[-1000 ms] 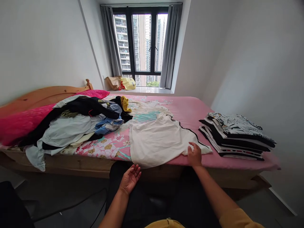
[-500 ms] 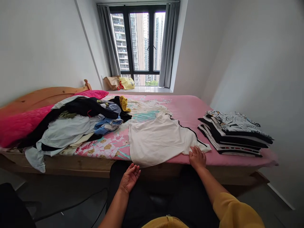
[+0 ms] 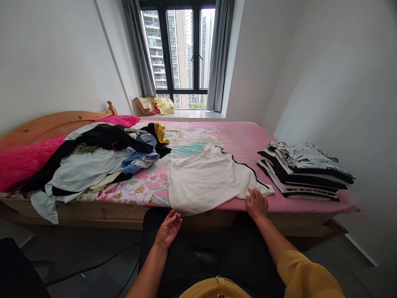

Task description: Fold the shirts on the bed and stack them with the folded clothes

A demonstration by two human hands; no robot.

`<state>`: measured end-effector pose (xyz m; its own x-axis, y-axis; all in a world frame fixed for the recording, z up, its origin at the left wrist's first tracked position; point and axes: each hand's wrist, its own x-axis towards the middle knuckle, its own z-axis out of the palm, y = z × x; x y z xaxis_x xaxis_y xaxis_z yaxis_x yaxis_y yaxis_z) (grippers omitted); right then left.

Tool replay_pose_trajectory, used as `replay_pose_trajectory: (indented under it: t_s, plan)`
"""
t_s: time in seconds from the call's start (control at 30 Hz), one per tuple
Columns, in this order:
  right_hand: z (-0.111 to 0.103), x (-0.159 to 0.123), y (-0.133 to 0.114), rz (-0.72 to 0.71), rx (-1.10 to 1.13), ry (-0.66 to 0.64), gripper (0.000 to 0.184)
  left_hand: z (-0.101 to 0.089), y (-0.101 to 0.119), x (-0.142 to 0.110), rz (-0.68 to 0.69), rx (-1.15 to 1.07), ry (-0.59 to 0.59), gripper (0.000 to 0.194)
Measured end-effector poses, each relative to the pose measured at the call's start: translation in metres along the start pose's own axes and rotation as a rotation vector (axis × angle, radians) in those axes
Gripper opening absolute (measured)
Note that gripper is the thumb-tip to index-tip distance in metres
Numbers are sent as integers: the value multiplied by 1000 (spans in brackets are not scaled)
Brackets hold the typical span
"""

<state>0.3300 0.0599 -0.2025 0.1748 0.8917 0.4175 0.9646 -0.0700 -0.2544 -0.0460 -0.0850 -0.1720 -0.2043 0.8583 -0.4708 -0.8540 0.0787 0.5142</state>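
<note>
A white shirt (image 3: 201, 178) with black trim along its far right edge lies spread near the front edge of the bed, its lower hem hanging slightly over. My right hand (image 3: 257, 203) rests palm down on the shirt's right end, by the sleeve, with fingers stretched out. Just below the shirt's near left corner, my left hand (image 3: 169, 229) is turned palm up above my lap. Its fingers are loosely curled and apart, and I see nothing in them. Whether its fingertips touch the hem is hard to make out.
A tangled heap of clothes (image 3: 93, 161) covers the bed's left side, against pink pillows (image 3: 34, 161). To the right stands a neat stack of folded clothes (image 3: 305, 171). Paper and yellow bags (image 3: 164, 106) sit on the windowsill. The wooden bed frame (image 3: 105, 215) runs along the front.
The whole view has shifted slightly, with things sitting a little higher in the picture. Both hands keep nearly the same places, and the shirt lies as before.
</note>
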Motion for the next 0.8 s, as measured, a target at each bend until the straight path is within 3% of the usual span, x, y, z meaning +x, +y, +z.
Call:
replay_pose_trajectory:
  t_s: [0.23, 0.43, 0.5, 0.63, 0.8]
  plan:
    - [-18, 30, 25, 35, 301, -64, 35, 1, -2, 5, 31, 97, 87, 33]
    - [-25, 67, 76, 368, 323, 14, 50, 5, -8, 27, 82, 235, 199, 52]
    - [-23, 73, 89, 426, 362, -34, 50, 8, -11, 33, 91, 277, 209, 42]
    - [-24, 83, 101, 403, 463, -126, 38, 13, -16, 33, 137, 317, 191, 20]
    - [-45, 85, 101, 338, 543, -81, 22, 11, -15, 18, 233, 300, 131, 14]
